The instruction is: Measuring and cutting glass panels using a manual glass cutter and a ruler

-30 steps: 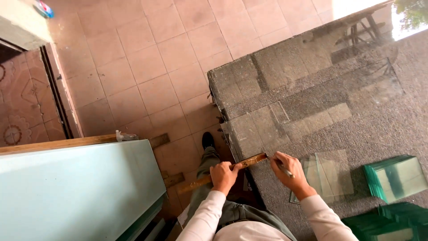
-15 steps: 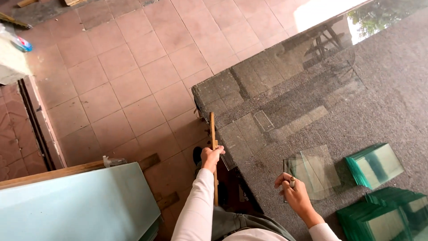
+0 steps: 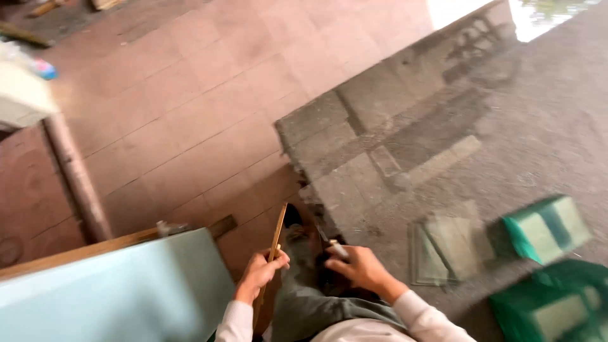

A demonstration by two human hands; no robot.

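Wooden ruler (image 3: pixel 276 235) stands clenched in our left grip (image 3: pixel 261 274); our right grip (image 3: pixel 358 266) grasps a small cutter (image 3: pixel 337 248) beside it.

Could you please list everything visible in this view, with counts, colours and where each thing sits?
wooden stick: one, brown, upright, gripped in the left hand
small tool: one, pale, in the right hand
grey worktable: one, right half of view
loose glass panes: a few, clear, on the table
glass stacks: about two, green-edged, far right
large sheet: one, pale blue-green, lower left
tiled floor: pinkish
left hand: lower centre
right hand: at table edge
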